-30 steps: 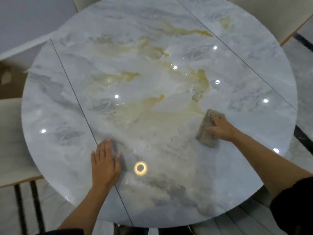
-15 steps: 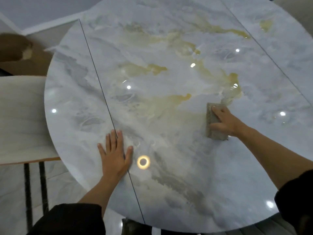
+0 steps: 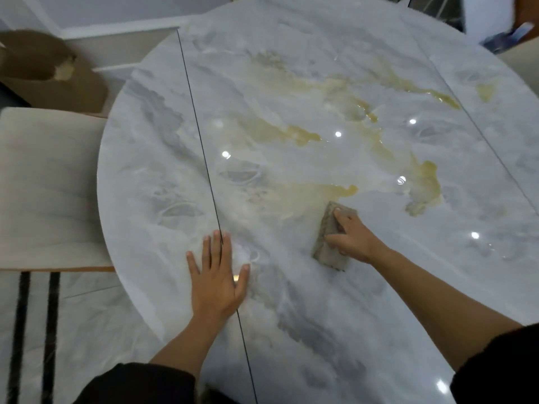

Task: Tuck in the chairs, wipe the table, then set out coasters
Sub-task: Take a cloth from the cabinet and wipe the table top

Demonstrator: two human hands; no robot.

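A round marble table [image 3: 379, 301] with grey and yellow veining fills the view. A folded grey cloth [image 3: 326, 237] lies on it right of centre. My right hand [image 3: 354, 237] lies on top of the cloth, fingers along it and thumb at its near side, pressing it to the tabletop. My left hand [image 3: 217, 275] rests flat on the table near the front edge, fingers spread, across a thin dark seam [image 3: 201, 141]. A cream chair [image 3: 49, 188] stands at the table's left edge, its seat partly under the top.
A brown cardboard box [image 3: 49, 74] sits on the floor at the far left behind the chair. Another cream chair [image 3: 522, 56] shows at the far right edge. The floor is pale marble with dark stripes [image 3: 35, 330].
My right hand has slid the cloth leftward across the table, toward my left hand. The view has shifted left, showing more of the left chair. My left hand stays planted.
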